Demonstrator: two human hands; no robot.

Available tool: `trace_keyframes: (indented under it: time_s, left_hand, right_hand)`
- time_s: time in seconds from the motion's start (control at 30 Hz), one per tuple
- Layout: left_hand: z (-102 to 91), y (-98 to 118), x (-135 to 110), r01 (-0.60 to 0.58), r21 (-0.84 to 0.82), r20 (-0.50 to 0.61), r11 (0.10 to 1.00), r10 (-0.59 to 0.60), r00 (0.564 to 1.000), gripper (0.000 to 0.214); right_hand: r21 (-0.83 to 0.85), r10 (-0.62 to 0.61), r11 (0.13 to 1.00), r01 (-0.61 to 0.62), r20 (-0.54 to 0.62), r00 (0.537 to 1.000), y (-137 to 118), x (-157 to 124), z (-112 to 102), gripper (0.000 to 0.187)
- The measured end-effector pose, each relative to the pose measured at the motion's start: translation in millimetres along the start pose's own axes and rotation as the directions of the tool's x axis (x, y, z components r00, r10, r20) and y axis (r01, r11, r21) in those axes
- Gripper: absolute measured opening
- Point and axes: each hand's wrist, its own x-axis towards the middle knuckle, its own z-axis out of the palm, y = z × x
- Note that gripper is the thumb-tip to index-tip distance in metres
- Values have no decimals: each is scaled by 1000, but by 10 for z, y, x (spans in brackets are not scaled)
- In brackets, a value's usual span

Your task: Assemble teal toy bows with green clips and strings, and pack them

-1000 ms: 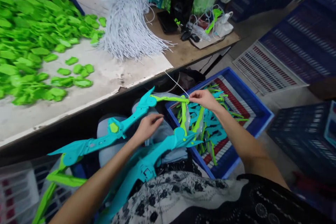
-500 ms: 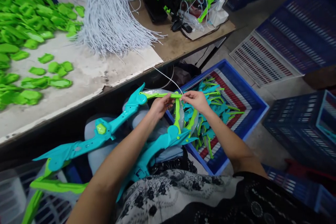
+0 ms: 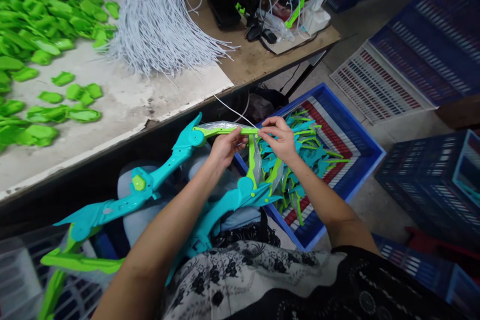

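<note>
A turquoise and green plastic toy bow lies slantwise over my lap. My left hand grips its green limb near the end, fingers closed round it. At the limb's tip, my right hand pinches a white cord, which runs from there up and left to the table edge. The fingers hide how cord and tip meet. Clear film hangs along the green limb. A second turquoise bow rests on my lap beneath my forearms.
Beyond the lap stands a blue crate holding several bow pieces. On the table lie a thick bundle of white cords, a heap of green plastic parts and a black phone-like object. Stacked crates stand to the right.
The held bow has shifted slightly up and left with my left hand. My right hand has risen a little at the limb's tip, its fingers still pinched, and the cord's slope has changed.
</note>
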Motion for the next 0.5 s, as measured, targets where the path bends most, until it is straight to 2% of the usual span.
trace_keyframes:
  time_s: [0.07, 0.23, 0.37, 0.5]
  left_hand:
    - [11, 0, -20, 7, 6, -7, 1000, -7, 1000, 25]
    - [48, 21, -54, 30, 17, -5, 999, -30, 1000, 24]
    - [33, 59, -45, 18, 5, 6, 1000, -18, 1000, 24]
    - [3, 56, -60, -40, 28, 120, 999, 36, 992, 23]
  right_hand:
    - [-22, -24, 999, 25, 35, 999, 1, 7, -12, 11]
    - [81, -46, 996, 35, 131, 990, -20, 39, -35, 14]
    - [48, -85, 996, 76, 202, 976, -24, 44, -71, 15]
    - [32, -76, 997, 71, 194, 978, -10, 25, -75, 15]
